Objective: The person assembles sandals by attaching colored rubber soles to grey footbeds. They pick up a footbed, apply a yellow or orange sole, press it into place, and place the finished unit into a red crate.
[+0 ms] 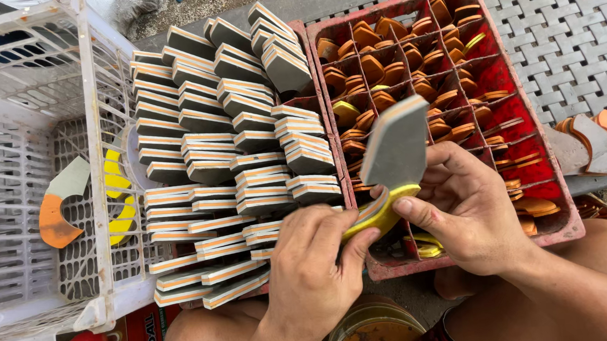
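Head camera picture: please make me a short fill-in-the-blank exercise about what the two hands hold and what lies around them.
1. Both hands, the left hand and the right hand, hold one grey piece with a curved ______ part at its lower end.
2. The compartments of the ______ crate hold small orange pieces.
3. The white basket stands on the person's ______ side.

Missing words: yellow; red; left

- Grey wedge (396,145): matt foam-like face, yellow rubbery edge, centre of frame.
- Red crate (571,226): scuffed plastic, right.
- White basket (96,206): plastic lattice, left.
- Stacked pieces (211,170): matt, layered.
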